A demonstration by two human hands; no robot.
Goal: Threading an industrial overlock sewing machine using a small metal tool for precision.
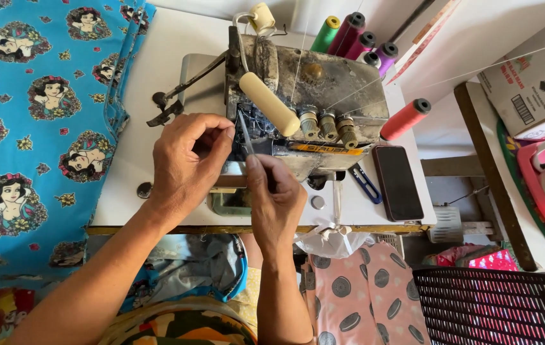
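1. Threading in hand at the front of the serger [311, 96], near the needle and looper area.
2. Right hand [276, 198]: closed in a pinch on tweezers [247, 135], tips pointing up into the dark mechanism.
3. Left hand [186, 163]: fingers curled, thumb and forefinger pinched close beside the tweezers; probably on a thread end, too fine to see.
4. To do well: keep the tweezers steady, rest the wrists on the table [151, 76], keep the thread taut, bring the tip straight to the eye, not from the side.
5. Serger: worn metal, dull and stained, with a cream cylinder handle and three ribbed tension knobs [328, 126].
6. Behind: thread cones [357, 39], green, magenta, purple; one orange-red spool [405, 119] lying on its side.
7. Right of the machine: flat black phone [398, 182], small blue snips [366, 182].
8. Left: blue printed cloth [30, 128], soft, folded at the table edge.
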